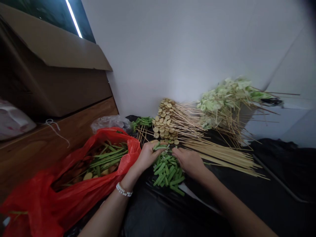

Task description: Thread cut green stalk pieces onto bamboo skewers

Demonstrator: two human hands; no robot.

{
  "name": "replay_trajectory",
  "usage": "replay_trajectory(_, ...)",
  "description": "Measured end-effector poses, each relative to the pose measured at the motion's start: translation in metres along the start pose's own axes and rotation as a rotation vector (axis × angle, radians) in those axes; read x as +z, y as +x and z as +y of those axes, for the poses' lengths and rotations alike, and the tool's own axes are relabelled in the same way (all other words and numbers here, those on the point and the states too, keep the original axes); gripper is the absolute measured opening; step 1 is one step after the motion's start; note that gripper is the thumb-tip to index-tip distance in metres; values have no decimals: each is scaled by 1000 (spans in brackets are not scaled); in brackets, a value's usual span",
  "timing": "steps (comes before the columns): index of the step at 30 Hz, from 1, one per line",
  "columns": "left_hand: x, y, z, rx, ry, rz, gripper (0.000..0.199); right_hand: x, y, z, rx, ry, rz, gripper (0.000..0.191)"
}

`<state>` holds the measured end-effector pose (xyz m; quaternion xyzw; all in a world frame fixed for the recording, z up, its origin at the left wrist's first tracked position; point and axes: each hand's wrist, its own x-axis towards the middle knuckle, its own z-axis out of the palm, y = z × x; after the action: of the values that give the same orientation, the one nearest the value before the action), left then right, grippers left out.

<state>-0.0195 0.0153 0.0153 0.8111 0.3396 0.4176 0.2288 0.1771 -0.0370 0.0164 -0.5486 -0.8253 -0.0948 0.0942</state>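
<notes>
A pile of cut green beans (168,172) lies in front of me on the black plastic sheet (153,214). Over the pile's far left edge, my left hand (148,155) is closed around a few green bean pieces (160,146); a beaded bracelet circles that wrist. Opposite it, my right hand (191,162) has its fingers pinched together above the pile's far right side. What those fingertips hold, if anything, is too small to make out. Just behind both hands are stacked skewers of round potato-like slices (165,120). Bare wooden skewers (227,156) lie to the right.
A red plastic bag (86,194) with long green beans and scraps stands at left. Skewered leafy cabbage (222,97) rests in a container at back right. Skewered greens (143,122), a clear bag (111,123), a cardboard box (64,79) and a white wall (177,49) lie beyond.
</notes>
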Motion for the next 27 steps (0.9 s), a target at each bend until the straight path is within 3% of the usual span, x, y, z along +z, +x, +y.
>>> replay_trajectory(4,3,-6,3,96,206,-196,27,-2,-2,-1,-20,-108,-14,17)
replay_trajectory(10,4,-9,10,87,351,-275,25,6,-4,-3,-75,-116,59,16)
replay_trajectory(16,-1,-5,19,15,86,-209,19,10,-4,-4,-108,92,186,19)
replay_trajectory(22,7,-6,17,-210,-294,-59,29,17,-4,-12,-74,303,425,31)
replay_trajectory(27,12,-6,22,-364,-551,-55,36,19,-3,-17,-59,427,493,32)
